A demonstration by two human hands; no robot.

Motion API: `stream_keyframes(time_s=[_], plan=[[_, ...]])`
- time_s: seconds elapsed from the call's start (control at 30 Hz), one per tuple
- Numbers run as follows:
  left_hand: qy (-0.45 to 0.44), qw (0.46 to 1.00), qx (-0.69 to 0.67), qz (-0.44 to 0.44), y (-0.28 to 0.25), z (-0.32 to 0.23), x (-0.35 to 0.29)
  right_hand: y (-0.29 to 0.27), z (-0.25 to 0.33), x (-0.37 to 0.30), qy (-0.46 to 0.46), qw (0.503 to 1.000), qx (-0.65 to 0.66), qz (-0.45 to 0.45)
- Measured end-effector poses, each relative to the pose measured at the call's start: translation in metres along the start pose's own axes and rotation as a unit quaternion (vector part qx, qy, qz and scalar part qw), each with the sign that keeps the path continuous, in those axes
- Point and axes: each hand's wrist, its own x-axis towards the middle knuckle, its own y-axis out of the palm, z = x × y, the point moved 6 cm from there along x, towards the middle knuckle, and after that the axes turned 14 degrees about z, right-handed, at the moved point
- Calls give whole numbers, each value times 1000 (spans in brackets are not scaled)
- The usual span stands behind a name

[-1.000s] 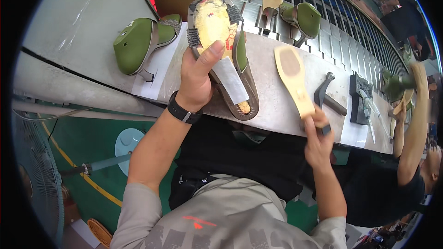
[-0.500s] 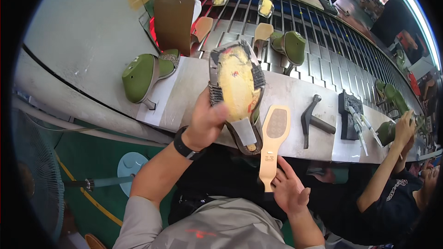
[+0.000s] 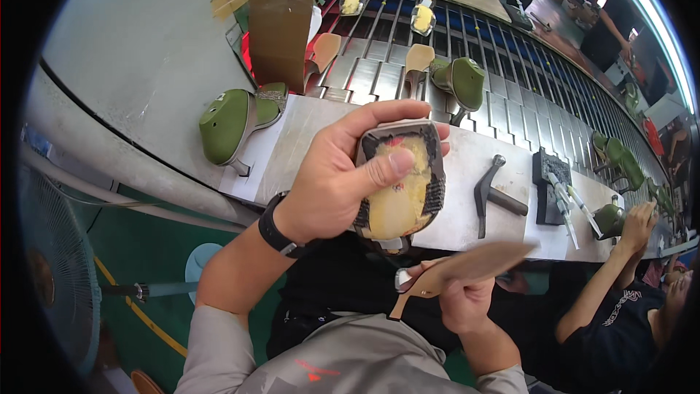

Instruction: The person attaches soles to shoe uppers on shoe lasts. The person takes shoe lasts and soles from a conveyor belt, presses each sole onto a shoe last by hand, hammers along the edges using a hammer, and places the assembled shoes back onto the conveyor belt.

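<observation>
My left hand (image 3: 321,182) is wrapped round a shoe upper (image 3: 397,211) turned bottom up, its thumb lying across the yellow, rough underside. Dark, ridged edges frame that underside, and the toe end points away from me. Lower and to the right, my right hand (image 3: 470,306) grips a tan shoe sole (image 3: 474,266) that is tilted nearly edge-on. The sole's narrow end points down toward my lap, close below the shoe upper but apart from it.
On the bench lie a hammer (image 3: 499,193) and a black tray (image 3: 547,186) with white brush-like tools (image 3: 565,204). Green heeled shoes (image 3: 226,124) stand at left and beside the slatted conveyor (image 3: 364,73). A co-worker's hand (image 3: 638,226) is at right.
My right hand has closed on the sole and lifted and tilted it off the bench edge. My left hand has tipped the shoe upper and now shows its thumb across the underside.
</observation>
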Motion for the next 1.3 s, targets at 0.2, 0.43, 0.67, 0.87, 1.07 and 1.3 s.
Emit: stream_keyframes(time_s=[0.2, 0.43, 0.67, 0.87, 1.07, 1.3], plan=[[-11, 997, 77, 26, 25, 4, -10, 53, 31, 31, 1, 979, -157, 131], [-31, 998, -28, 36, 26, 3, -23, 58, 21, 43, 46, 990, -110, 81], [-13, 994, 80, 76, 31, 1, -31, 61, 31, 44, -46, 981, -179, 62], [-15, 993, 88, 73, 34, 1, -31, 62, 32, 42, -47, 983, -171, 42], [-47, 996, 56, 56, 35, -1, -33, 57, 24, 37, -35, 988, -143, 37], [-51, 990, 107, 74, 46, -4, -29, 53, 25, 33, -4, 994, -104, 18]])
